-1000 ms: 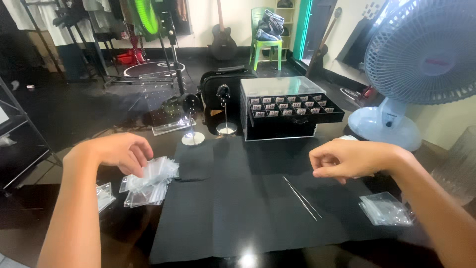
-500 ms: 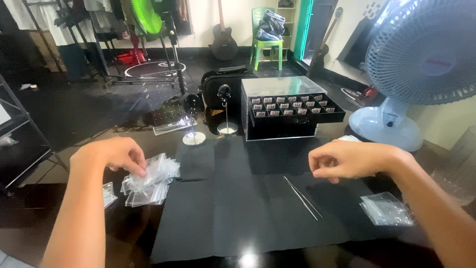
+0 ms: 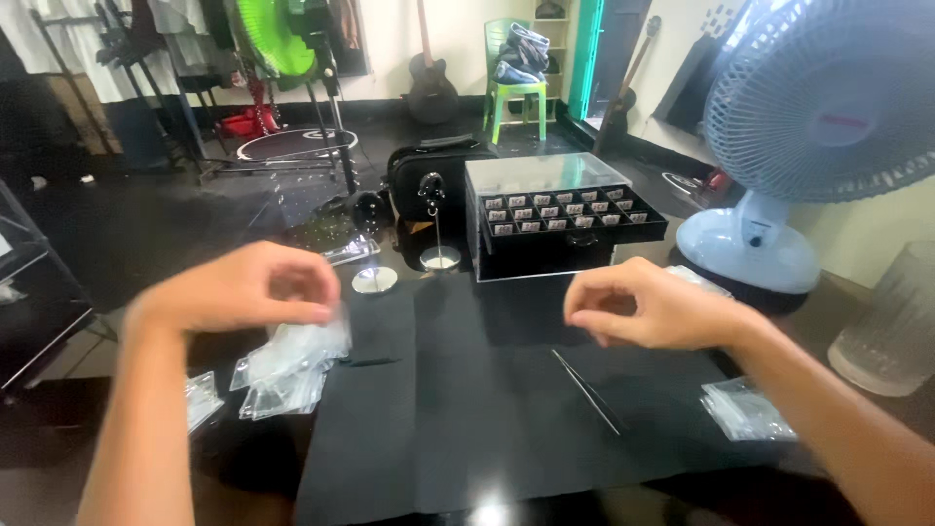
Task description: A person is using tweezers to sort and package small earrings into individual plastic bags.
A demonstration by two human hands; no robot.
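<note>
Now L hand (image 3: 248, 287) pinching clear bags (image 3: 287, 362); R hand (image 3: 648, 307) fingers together, grip contents unclear, above tweezers (image 3: 587, 392).

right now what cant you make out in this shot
Head view only:
- left hand: motion blur hides whether its fingers pinch a clear bag from the pile.
- right hand: curled fingers hide anything held.
- drawer box: compartment contents too small.
- glass: cut off by right edge.
</note>
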